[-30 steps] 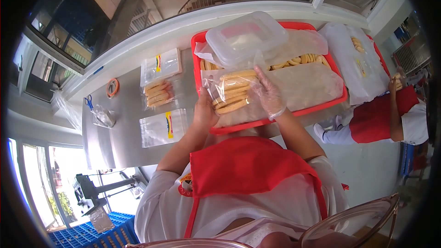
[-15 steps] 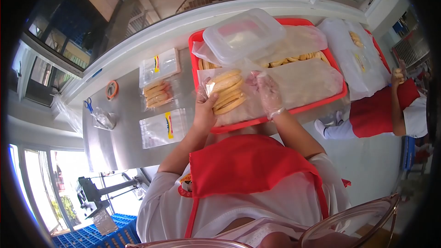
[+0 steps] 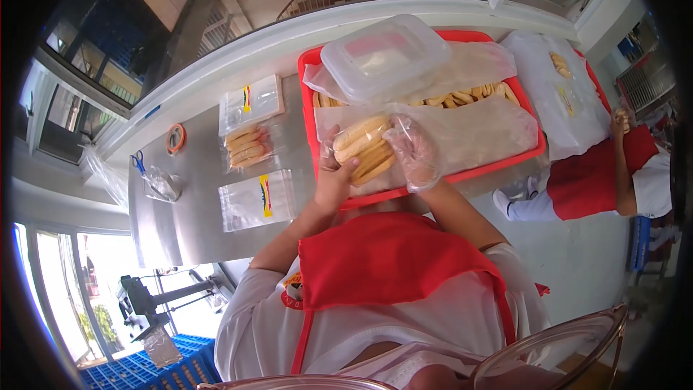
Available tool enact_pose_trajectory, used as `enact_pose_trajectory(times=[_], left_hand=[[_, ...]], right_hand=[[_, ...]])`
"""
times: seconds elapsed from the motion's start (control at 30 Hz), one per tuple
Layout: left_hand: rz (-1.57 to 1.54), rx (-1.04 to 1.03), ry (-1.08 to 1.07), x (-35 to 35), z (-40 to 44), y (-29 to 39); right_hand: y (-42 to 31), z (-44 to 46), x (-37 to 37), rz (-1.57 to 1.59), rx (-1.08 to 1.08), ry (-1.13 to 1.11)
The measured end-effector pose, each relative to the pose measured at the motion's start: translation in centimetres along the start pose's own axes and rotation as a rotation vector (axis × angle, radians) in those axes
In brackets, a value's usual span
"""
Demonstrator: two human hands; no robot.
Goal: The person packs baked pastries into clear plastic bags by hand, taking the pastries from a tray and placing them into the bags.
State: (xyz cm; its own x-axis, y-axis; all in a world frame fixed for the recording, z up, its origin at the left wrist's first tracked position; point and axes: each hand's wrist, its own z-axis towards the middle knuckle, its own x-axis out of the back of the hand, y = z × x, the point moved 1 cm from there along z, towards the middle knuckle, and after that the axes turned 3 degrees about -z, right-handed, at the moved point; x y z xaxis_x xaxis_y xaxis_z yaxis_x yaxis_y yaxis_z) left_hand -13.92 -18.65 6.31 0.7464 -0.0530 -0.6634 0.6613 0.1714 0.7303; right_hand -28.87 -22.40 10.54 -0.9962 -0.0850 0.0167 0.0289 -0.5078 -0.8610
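My left hand (image 3: 335,179) grips a clear plastic bag of long, pale-golden biscuits (image 3: 363,146), with the thumb on top and fingers around its left side. My right hand (image 3: 413,153), in a clear plastic glove, has its fingers closed on the right end of the same bag. Both hands are above the near side of a red tray (image 3: 543,146). Inside the tray, more biscuits (image 3: 469,95) show between sheets of whitish paper (image 3: 484,126). How the bag's mouth lies is hard to make out.
A translucent plastic container (image 3: 382,54) stands on the tray's far side. Left on the metal table are a filled bag (image 3: 247,148), flat labelled bags (image 3: 258,201), orange tape (image 3: 175,139) and blue scissors (image 3: 138,163). A co-worker in a red apron (image 3: 588,182) stands at right.
My right hand has come down and left, from beside the biscuits onto their right end. My left hand has shifted slightly right with the bag, which is now tilted differently.
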Motion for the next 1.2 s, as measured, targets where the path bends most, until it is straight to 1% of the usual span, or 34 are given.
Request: enact_pose_trajectory(times=[0.07,0.17,0.27,0.33,0.4,0.47,0.57,0.67,0.73,0.77,0.8,0.83,0.87,0.9,0.93,0.97,1.0,1.07,1.2], left_hand=[[0.058,-0.036,0.006,0.2,-0.1,-0.3],[-0.042,0.070,0.089,0.3,-0.5,0.1],[-0.153,0.087,0.052,0.8,-0.7,-0.3],[-0.140,0.076,0.060,1.0,-0.8,-0.4],[-0.136,0.071,0.062,1.3,-0.8,-0.6],[-0.136,0.084,0.060,1.9,-1.0,-0.7],[-0.135,0.106,0.072,2.1,-1.3,-1.0],[-0.108,0.216,0.166,3.2,-1.5,0.5],[-0.228,0.258,0.132,5.2,-1.1,3.3],[-0.290,0.280,0.112,6.3,-0.8,5.1],[-0.269,0.285,0.067,9.9,-0.2,5.6],[-0.194,0.193,0.072,10.7,0.2,8.0],[-0.155,0.239,0.156,14.5,0.4,9.2],[-0.130,0.233,0.107,17.0,0.9,11.3],[0.008,0.208,0.219,19.5,1.4,13.2],[0.071,0.210,0.241,20.4,2.0,15.0],[0.182,0.251,0.299,22.6,2.7,16.0],[0.348,0.272,0.354,24.0,3.6,17.4],[0.583,0.340,0.355,25.7,6.0,17.6]], right_hand=[[-0.1,0.0,0.2,-0.150,0.026,-0.089],[2.2,0.2,1.3,-0.048,-0.119,-0.256],[1.5,0.0,0.7,-0.021,-0.103,-0.177],[0.6,-0.1,-0.4,0.211,-0.256,-0.073],[1.1,-0.1,-0.6,0.228,-0.249,-0.120],[2.1,-0.2,0.2,0.033,-0.086,-0.307],[2.1,-0.1,1.3,-0.034,-0.375,-0.434],[2.5,-1.1,0.7,0.306,-0.043,-0.336],[1.2,-0.2,1.3,-0.060,0.223,-0.286],[3.2,-1.0,2.2,-0.059,0.076,-0.228],[5.1,-1.9,3.1,-0.065,-0.072,-0.169],[4.9,-1.9,3.6,-0.050,-0.205,-0.127],[4.6,-1.8,4.0,-0.041,-0.339,-0.084],[5.5,-2.0,4.5,0.029,-0.406,-0.033],[6.8,-2.5,4.8,0.097,-0.475,0.021],[7.7,-2.7,4.9,0.163,-0.546,0.077],[7.9,-2.6,4.8,0.204,-0.532,0.074],[7.6,-2.4,4.7,0.282,-0.505,0.078],[8.2,-3.0,4.7,0.203,-0.491,-0.062]])
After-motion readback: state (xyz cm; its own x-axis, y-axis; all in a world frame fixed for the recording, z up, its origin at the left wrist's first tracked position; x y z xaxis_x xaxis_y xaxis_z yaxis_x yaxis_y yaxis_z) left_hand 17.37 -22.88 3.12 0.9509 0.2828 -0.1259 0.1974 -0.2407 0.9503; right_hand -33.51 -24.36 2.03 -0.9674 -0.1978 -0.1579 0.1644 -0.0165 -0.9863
